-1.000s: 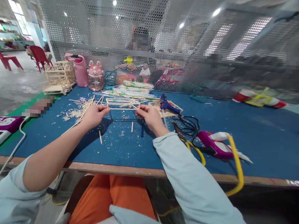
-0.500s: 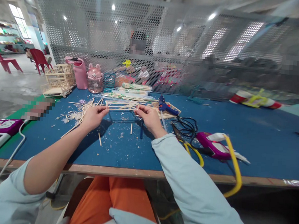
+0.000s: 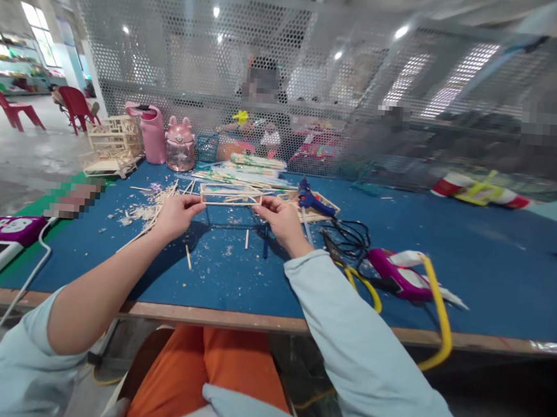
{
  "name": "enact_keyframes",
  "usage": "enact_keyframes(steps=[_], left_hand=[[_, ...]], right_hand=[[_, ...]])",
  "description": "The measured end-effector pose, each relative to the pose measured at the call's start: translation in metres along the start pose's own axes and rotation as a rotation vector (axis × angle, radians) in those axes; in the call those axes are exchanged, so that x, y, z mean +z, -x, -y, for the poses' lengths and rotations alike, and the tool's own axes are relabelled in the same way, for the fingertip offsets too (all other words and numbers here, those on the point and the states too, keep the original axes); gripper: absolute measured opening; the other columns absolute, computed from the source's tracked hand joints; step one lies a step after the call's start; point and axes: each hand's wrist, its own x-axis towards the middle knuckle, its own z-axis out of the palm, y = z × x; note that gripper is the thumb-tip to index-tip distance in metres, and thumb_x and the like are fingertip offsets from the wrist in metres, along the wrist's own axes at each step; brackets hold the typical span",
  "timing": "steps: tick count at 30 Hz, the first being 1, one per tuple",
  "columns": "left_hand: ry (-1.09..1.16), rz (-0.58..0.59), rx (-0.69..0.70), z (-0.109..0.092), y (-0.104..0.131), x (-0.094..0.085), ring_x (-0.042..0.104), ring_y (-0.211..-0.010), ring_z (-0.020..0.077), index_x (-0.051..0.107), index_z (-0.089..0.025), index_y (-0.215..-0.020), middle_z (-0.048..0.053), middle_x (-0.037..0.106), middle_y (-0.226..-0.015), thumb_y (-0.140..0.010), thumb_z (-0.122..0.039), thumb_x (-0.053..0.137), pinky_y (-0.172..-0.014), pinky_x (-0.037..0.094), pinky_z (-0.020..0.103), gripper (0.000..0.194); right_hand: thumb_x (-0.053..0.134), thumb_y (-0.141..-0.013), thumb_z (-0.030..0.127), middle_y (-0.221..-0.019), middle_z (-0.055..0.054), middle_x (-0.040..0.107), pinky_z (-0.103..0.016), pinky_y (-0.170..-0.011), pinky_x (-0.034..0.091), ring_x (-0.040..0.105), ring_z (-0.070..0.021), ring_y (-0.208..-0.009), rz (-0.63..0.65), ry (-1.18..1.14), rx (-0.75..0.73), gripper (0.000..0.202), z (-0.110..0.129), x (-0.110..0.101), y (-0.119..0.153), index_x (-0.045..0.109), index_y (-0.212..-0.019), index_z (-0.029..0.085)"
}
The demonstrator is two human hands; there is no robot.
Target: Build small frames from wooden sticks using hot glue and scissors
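Between my two hands, a narrow wooden stick frame (image 3: 230, 203) is held level above the blue table mat (image 3: 234, 282). My left hand (image 3: 178, 215) pinches its left end, and my right hand (image 3: 280, 220) pinches its right end. Just beyond my right hand, a blue glue gun (image 3: 314, 200) rests on a wooden stick piece (image 3: 329, 207). Loose sticks and shavings (image 3: 155, 208) lie scattered beside my left hand. Two short stick pieces (image 3: 246, 239) lie on the mat below the frame.
Behind the frame lie bagged stick bundles (image 3: 257, 168). A stick-built model (image 3: 112, 147), a pink bottle (image 3: 154, 136) and a clear pink bottle (image 3: 180, 146) stand back left. Right are black cables (image 3: 353, 240) and a purple power strip (image 3: 399, 274). A perforated screen (image 3: 175, 52) closes the back.
The whole view has shifted slightly, with things appearing a little further right. Both hands keep the same pinch on the stick frame.
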Motion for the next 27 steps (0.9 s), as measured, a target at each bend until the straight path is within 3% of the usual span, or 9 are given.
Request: enact_keyframes(steps=[8, 13, 19, 27], left_hand=[[0.034, 0.034, 0.061, 0.010, -0.003, 0.005, 0.052, -0.066, 0.0135, 0.071, -0.014, -0.094, 0.003, 0.068, -0.076, -0.068, -0.033, 0.063, -0.068, 0.040, 0.027, 0.033], [0.159, 0.050, 0.012, 0.011, -0.004, 0.006, 0.054, -0.066, 0.0135, 0.070, -0.013, -0.095, 0.003, 0.068, -0.078, -0.068, -0.035, 0.064, -0.068, 0.041, 0.028, 0.036], [0.161, 0.026, -0.044, 0.002, -0.001, 0.003, 0.049, -0.057, 0.0113, 0.070, -0.012, -0.087, 0.001, 0.064, -0.066, -0.066, -0.035, 0.066, -0.062, 0.039, 0.026, 0.031], [0.137, -0.008, -0.057, 0.001, -0.002, 0.000, 0.041, -0.052, 0.0091, 0.069, -0.012, -0.084, -0.002, 0.058, -0.059, -0.067, -0.031, 0.063, -0.059, 0.035, 0.025, 0.026]], right_hand=[[0.070, -0.059, 0.045, -0.062, 0.003, 0.057, -0.025, -0.060, 0.038, 0.049, -0.0099, -0.059, 0.004, 0.020, 0.006, 0.033, -0.005, -0.003, -0.002, 0.061, -0.075, 0.017], [0.070, -0.057, 0.041, -0.061, 0.004, 0.056, -0.025, -0.059, 0.037, 0.048, -0.0092, -0.057, 0.000, -0.004, 0.013, 0.031, -0.003, -0.001, -0.001, 0.060, -0.074, 0.017], [0.074, -0.054, 0.037, -0.060, 0.004, 0.058, -0.025, -0.060, 0.039, 0.049, -0.0090, -0.057, 0.021, -0.054, 0.049, 0.028, 0.001, 0.000, 0.001, 0.060, -0.069, 0.018], [0.077, -0.055, 0.036, -0.072, 0.000, 0.068, -0.024, -0.063, 0.043, 0.060, -0.0114, -0.067, 0.101, -0.136, 0.150, 0.030, -0.002, -0.006, 0.000, 0.066, -0.077, 0.019]])
